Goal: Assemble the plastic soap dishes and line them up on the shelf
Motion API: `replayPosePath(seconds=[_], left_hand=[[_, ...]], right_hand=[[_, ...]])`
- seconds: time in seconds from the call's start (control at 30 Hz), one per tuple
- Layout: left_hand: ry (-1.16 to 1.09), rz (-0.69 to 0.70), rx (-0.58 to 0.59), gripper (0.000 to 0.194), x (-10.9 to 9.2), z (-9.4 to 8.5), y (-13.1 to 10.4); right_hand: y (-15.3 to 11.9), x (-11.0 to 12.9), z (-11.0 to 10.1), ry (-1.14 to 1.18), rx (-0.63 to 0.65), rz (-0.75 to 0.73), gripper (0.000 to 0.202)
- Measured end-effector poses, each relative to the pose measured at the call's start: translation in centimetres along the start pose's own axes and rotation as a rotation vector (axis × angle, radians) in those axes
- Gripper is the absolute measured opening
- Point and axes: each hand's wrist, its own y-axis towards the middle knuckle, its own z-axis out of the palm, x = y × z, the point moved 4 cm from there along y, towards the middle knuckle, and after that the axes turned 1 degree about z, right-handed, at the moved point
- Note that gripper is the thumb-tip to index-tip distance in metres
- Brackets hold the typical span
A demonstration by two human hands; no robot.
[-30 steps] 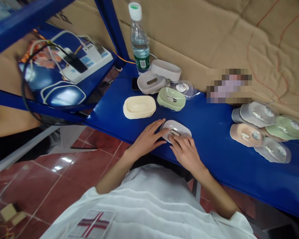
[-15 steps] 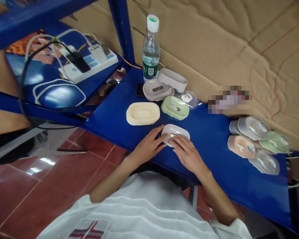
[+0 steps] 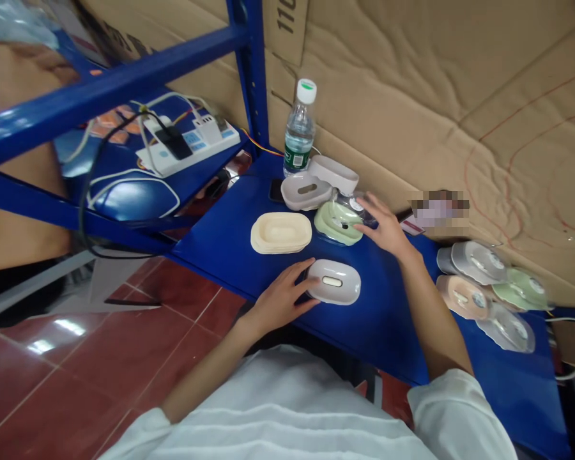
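A glossy white-grey oval dish (image 3: pixel 347 285), like a soap dish, lies on the blue tabletop with a pale oblong piece in its middle. My left hand (image 3: pixel 285 295) has thumb and fingers around its left end. Farther back, my right hand (image 3: pixel 386 229) reaches over a clear plastic lid (image 3: pixel 352 203) with fingers and thumb apart; whether it touches the lid is unclear. Beside the lid sits a light green dish (image 3: pixel 340 231) under clear plastic. A stack of cream oval trays (image 3: pixel 282 231) stands left of the green dish.
Two grey oval holders (image 3: pixel 304 193) stand behind, near a water bottle (image 3: pixel 299 131) and a dark phone (image 3: pixel 276 190). Several lidded dishes (image 3: pixel 462 297) sit at the right. A blue metal frame (image 3: pixel 172 54), power strip (image 3: pixel 191 147) and another person's arm (image 3: pixel 23 153) are at the left.
My right hand has left the white-grey dish and moved back to the clear lid. The left hand remains at the dish. The view has shifted a little.
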Motion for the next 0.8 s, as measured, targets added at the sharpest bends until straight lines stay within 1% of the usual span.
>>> replayPosePath(seconds=[0.07,0.13,0.2,0.23,0.33,0.4,0.5,0.6,0.7,0.8], left_hand=[[-0.014,-0.014,-0.014,0.04,0.1,0.0,0.1],[-0.022,-0.034,-0.028,0.042,0.2,0.0,0.2],[-0.035,-0.073,-0.025,0.051,0.3,0.0,0.2],[-0.047,-0.097,-0.018,0.058,0.3,0.0,0.2],[-0.083,-0.155,0.01,0.081,0.3,0.0,0.3],[-0.095,-0.168,0.02,0.091,0.3,-0.1,0.4],[-0.095,-0.175,0.026,0.1,0.2,-0.1,0.5],[-0.096,-0.18,0.043,0.099,0.3,0.0,0.5],[-0.091,-0.175,0.059,0.094,0.5,0.1,0.5],[-0.074,-0.16,0.059,0.094,0.6,0.2,0.4]], right_hand=[[-1.4,1.0,-0.4,-0.02,-0.078,-0.005,0.069],[-3.9,2.6,-0.9,-0.054,-0.189,0.005,0.06],[-6.9,4.5,-1.1,-0.075,-0.275,0.03,0.056],[-8.5,5.5,-1.0,-0.076,-0.296,0.044,0.057],[-12.7,8.3,0.3,-0.04,-0.273,0.068,0.063],[-14.7,10.0,1.6,-0.013,-0.229,0.049,0.067],[-16.2,12.2,3.6,-0.006,-0.179,-0.005,0.073],[-16.7,13.5,5.0,-0.025,-0.186,-0.028,0.077],[-16.8,13.9,5.7,-0.038,-0.207,-0.03,0.08],[-16.9,13.6,5.8,-0.035,-0.209,-0.035,0.081]])
